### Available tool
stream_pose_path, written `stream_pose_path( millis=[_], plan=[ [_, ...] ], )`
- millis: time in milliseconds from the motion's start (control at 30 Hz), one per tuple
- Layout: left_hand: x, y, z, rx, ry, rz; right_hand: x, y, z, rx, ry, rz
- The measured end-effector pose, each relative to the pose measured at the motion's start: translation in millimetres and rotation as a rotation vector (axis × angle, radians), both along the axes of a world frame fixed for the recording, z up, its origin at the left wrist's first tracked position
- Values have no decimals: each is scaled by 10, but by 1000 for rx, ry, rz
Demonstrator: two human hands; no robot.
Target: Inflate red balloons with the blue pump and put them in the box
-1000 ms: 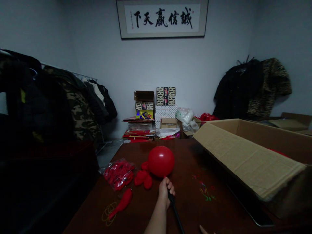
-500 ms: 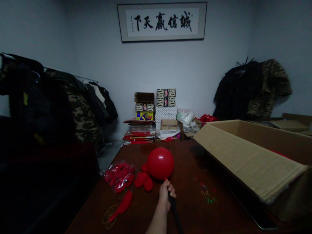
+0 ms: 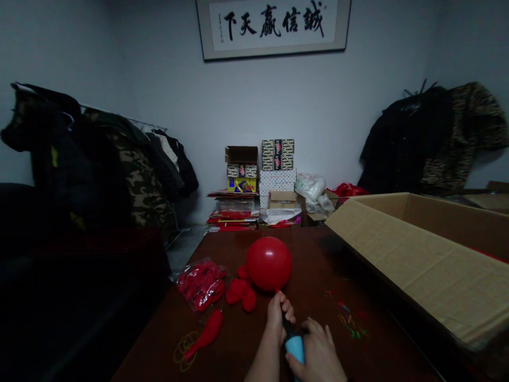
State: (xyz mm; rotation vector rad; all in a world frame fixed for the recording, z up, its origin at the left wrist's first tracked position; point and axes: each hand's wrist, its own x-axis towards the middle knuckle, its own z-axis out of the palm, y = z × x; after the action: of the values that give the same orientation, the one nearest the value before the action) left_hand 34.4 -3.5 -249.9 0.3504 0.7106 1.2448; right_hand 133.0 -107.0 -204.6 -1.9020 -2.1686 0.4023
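A round, inflated red balloon [image 3: 269, 264] stands out beyond my left hand [image 3: 279, 314], its neck toward my fingers. That hand is closed around the balloon's neck and the black front end of a hand balloon pump [image 3: 295, 348]. My right hand [image 3: 318, 350] is on the pump's light-blue body, thumb on the near left side and fingers loosely around the right; part of its grip is hidden. Left of the balloon lie several small red balloons [image 3: 240, 295]. Nearer to me is a limp, long-necked red balloon [image 3: 207, 334].
A clear bag of red balloons [image 3: 202, 285] lies on the brown table [image 3: 310, 254], with yellowish rubber bands [image 3: 184, 353] closer in. Coloured scraps [image 3: 352, 321] are scattered at right. A large open cardboard box [image 3: 401, 260] takes up the right side. Stacked boxes [image 3: 277, 183] stand behind.
My right hand has come into view from below with the pump's blue body, now close to my left hand. The view has shifted slightly; my left hand keeps its hold at the balloon's neck.
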Motion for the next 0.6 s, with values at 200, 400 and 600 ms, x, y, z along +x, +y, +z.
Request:
stream_pose_path(
  millis=[200,400,600],
  plan=[
    [-2,30,-8,-8,14,-14,-106,38,-79,39,-31,-73],
    [17,-3,25,-10,16,-8,-108,-70,-223,40,-51,-91],
    [22,-23,46,-3,16,-1,67,-324,-466,49,-112,-71]
  ],
)
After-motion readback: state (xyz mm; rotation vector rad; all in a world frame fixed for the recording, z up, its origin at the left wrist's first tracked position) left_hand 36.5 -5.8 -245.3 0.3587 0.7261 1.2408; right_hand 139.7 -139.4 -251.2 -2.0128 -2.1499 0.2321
